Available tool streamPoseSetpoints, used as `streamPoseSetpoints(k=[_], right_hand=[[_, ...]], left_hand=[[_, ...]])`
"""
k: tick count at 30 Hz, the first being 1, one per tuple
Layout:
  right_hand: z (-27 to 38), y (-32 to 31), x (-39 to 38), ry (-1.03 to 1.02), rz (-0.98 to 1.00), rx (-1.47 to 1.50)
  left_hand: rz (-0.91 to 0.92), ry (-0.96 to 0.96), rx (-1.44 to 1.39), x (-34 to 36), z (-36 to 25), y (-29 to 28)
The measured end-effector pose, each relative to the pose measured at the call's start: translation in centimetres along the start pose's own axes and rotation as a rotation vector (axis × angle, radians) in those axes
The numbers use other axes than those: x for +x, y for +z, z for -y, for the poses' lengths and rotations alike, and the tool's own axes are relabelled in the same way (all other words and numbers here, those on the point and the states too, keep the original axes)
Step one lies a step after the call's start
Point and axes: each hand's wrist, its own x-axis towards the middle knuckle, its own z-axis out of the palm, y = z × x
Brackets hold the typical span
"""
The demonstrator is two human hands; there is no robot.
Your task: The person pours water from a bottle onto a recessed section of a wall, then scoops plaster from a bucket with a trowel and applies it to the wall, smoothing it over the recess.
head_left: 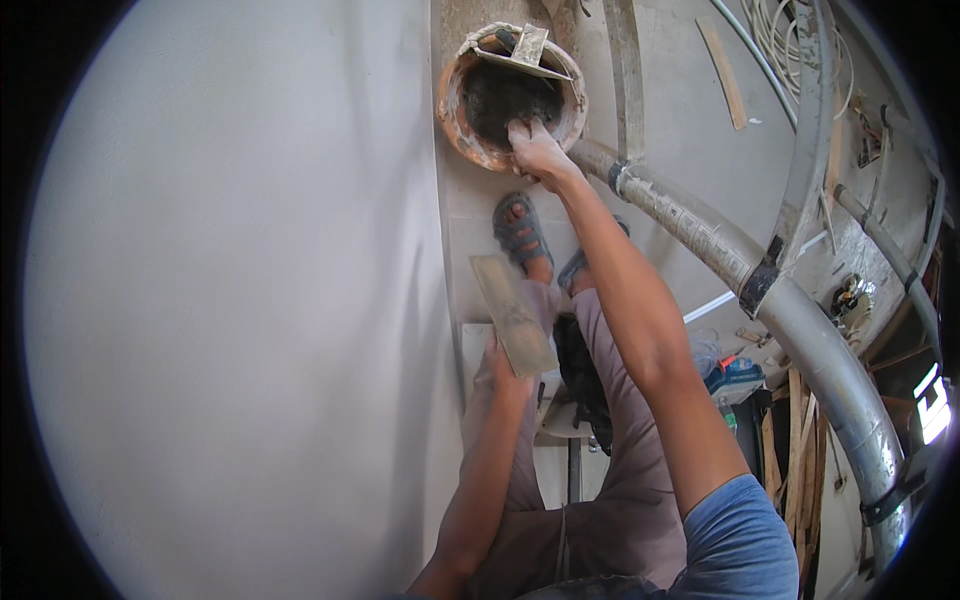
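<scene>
My left hand [510, 372] is closed under a long flat plastering trowel [513, 318], whose blade lies above my left leg. Ahead, my right arm stretches out to an orange bucket [449, 115] with grey mortar [505, 98] in it. Over the near part of the bucket, my right hand [538, 150] is closed, its fingertips at the mortar. What those fingers hold, if anything, is too hard to make out. A second trowel [527, 52] rests across the bucket's far rim, its pale handle upward.
A smooth grey wall [240, 300] rises close on my left. Scaffold pipes [690, 222] run along my right side. Beyond them lie a wooden strip [722, 75], coiled cable [775, 35] and stacked boards [800, 460]. My sandalled feet [520, 232] stand just short of the bucket.
</scene>
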Motion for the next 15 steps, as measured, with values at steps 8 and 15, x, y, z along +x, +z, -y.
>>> streamPoseSetpoints(k=[8, 15], right_hand=[[-0.1, 0.3, 0.5, 0.099, 0.089, 0.339], [-3.0, -1.7, 1.7, 0.027, 0.210, 0.434]], left_hand=[[-0.019, -0.018, 0.109, 0.4, 0.4, -0.8], [0.076, -0.010, 0.179, 2.1, 1.6, -3.5]])
